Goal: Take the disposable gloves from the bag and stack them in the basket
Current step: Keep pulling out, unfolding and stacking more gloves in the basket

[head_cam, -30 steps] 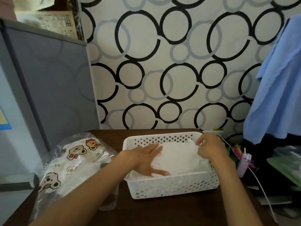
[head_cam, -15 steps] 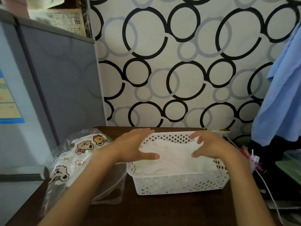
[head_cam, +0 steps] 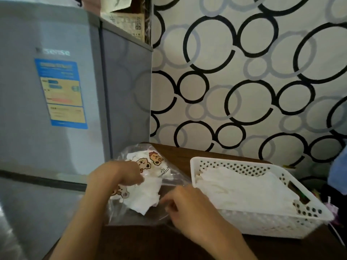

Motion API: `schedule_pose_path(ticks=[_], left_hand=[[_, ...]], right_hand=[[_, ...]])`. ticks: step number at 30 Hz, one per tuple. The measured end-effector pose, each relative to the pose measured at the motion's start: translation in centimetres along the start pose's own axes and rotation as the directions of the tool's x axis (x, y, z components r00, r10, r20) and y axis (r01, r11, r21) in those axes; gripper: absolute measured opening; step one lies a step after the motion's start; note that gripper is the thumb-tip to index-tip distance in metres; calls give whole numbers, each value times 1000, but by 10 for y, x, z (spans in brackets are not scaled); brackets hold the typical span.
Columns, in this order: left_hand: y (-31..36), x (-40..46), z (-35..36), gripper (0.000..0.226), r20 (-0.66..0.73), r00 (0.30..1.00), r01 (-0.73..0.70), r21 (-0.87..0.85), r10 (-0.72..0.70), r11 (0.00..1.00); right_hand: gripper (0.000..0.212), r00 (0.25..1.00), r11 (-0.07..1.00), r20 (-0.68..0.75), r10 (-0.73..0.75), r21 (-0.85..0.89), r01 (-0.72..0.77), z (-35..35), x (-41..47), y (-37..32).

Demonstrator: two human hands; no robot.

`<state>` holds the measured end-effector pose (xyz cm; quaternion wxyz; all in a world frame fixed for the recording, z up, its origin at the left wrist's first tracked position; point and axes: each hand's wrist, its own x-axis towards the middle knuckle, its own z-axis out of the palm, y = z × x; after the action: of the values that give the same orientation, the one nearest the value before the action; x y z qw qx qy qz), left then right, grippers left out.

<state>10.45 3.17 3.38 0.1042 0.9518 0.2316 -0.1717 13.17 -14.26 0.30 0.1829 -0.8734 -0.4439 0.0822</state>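
Pinching bag (head_cam: 150, 186): left hand (head_cam: 120, 175) top, right hand (head_cam: 185, 205) mouth edge.

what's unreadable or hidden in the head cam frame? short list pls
- Left hand fingertips: head view, buried in the bag, grip unclear.
- Right hand grip: head view, fingers curled at the bag's edge, blurred.
- Number of gloves in the basket: layers merge into one white mass.
- Fridge label: text blurred.

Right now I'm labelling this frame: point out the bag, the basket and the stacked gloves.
bag (head_cam: 165, 207), head view, clear plastic near its mouth
basket (head_cam: 262, 225), head view, perforated front wall
stacked gloves (head_cam: 244, 188), head view, top sheet
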Motion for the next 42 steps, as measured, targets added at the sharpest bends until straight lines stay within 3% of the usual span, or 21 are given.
schedule_pose_path(ticks=[5, 9, 12, 17, 21, 24, 27, 30, 34, 36, 40, 42], left_hand=[[-27, -4, -2, 42, 35, 993, -107, -174, 114, 979], [-40, -6, -3, 19, 33, 969, -234, -188, 245, 954], [-38, -5, -3, 19, 35, 963, -258, -179, 269, 949], [-37, -3, -1, 25, 35, 969, -237, -146, 245, 960], [-35, -5, -1, 30, 8, 975, -219, -129, 222, 967], [-36, -3, 1, 28, 14, 976, -213, -136, 217, 968], [-36, 0, 1, 27, -25, 977, -211, -171, 210, 962], [-33, -2, -2, 42, -109, 957, -285, -195, 268, 938], [-19, -12, -6, 63, -185, 893, -445, -221, 411, 868], [-12, -13, -5, 58, -225, 873, -478, -221, 433, 850], [-8, -4, -1, 19, -312, 852, -500, -247, 421, 830], [-9, -3, -4, 16, -386, 837, -513, -304, 389, 803]], right_hand=[[42, 1000, 967, 0, 0, -255, 0, 36, 35, -16], [32, 1000, 957, -11, 27, -288, -29, 43, 43, -21], [22, 999, 974, -14, 40, -223, -43, 25, 29, -18], [21, 994, 999, 102, 33, -22, -31, -16, 12, -4], [7, 998, 990, -46, 52, 134, -46, -24, 18, 8], [18, 988, 973, -137, 76, 228, -43, -27, 19, 16], [5, 971, 957, -226, 76, 290, -8, -33, 19, 25], [17, 973, 940, -223, 54, 340, 26, -32, 21, 28], [17, 964, 869, -259, 54, 489, 83, -30, 24, 25], [20, 968, 827, -244, 65, 555, 84, -30, 24, 23], [25, 954, 740, -254, 158, 671, 56, -37, 24, 25], [20, 965, 705, -197, 173, 709, 19, -40, 26, 26]])
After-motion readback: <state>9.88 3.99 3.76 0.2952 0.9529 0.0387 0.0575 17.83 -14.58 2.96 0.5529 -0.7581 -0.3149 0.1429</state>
